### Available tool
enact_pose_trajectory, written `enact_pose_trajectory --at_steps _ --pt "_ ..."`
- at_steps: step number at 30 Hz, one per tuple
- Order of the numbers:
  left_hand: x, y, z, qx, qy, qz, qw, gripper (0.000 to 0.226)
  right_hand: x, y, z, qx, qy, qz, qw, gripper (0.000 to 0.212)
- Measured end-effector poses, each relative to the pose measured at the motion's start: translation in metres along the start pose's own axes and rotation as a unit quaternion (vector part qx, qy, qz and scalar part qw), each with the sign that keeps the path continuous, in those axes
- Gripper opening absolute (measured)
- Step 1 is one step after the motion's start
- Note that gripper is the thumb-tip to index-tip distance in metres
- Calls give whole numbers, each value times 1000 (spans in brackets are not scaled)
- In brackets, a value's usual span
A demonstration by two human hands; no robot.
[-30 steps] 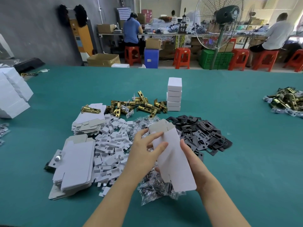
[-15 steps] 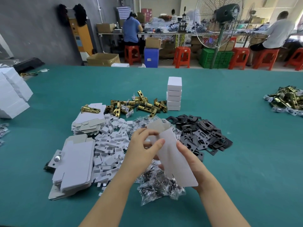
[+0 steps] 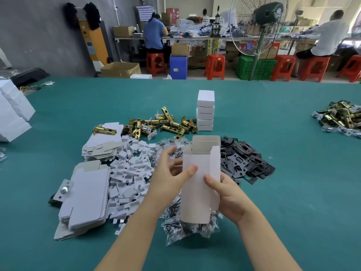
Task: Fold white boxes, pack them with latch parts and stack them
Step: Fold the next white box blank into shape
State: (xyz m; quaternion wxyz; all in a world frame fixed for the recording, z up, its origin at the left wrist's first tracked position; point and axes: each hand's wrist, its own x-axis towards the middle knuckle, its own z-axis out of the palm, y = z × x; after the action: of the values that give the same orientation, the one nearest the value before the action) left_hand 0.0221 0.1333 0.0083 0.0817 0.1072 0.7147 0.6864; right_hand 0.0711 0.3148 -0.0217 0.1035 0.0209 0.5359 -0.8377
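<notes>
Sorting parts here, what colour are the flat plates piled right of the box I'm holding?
Black plates, clearest in the head view.

Even, bright, diffuse illumination across the green worktop (image 3: 273, 192); no hard shadows, only soft dark contact patches under the piles. Far right background near the seated person (image 3: 328, 34) is blown out, apparently by daylight from that side. White carton (image 3: 199, 184) held in frame centre reads slightly overexposed, little surface detail. Wide-angle distortion: worktop far edge bows, fan (image 3: 259, 26) leans. Foreground sharp; background benches softer, fine clutter unresolved. Slight smear at frame corners.
</notes>
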Motion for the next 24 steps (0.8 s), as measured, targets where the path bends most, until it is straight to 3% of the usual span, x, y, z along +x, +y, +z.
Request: enact_pose_trajectory --at_steps 3,9,13,17,24 --pt "0 -7 -1 16 -64 -6 998 22 2 1 -4 -15 31 1 999 60" --pt "5 -9 -3 8 -15 -2 1000 16 6 -2 0 -106 62 -43 991 55" --pt "10 -10 -5 -7 -3 -5 1000 19 7 -6 0 -150 67 -83 983 67" --pt "13 -14 -10 -37 -27 -30 999 25 4 -8 -1 -142 11 -79 987 79" --pt "13 -21 -13 -73 -36 -42 996 46 7 -5 -3 -156 27 -75 984 55"
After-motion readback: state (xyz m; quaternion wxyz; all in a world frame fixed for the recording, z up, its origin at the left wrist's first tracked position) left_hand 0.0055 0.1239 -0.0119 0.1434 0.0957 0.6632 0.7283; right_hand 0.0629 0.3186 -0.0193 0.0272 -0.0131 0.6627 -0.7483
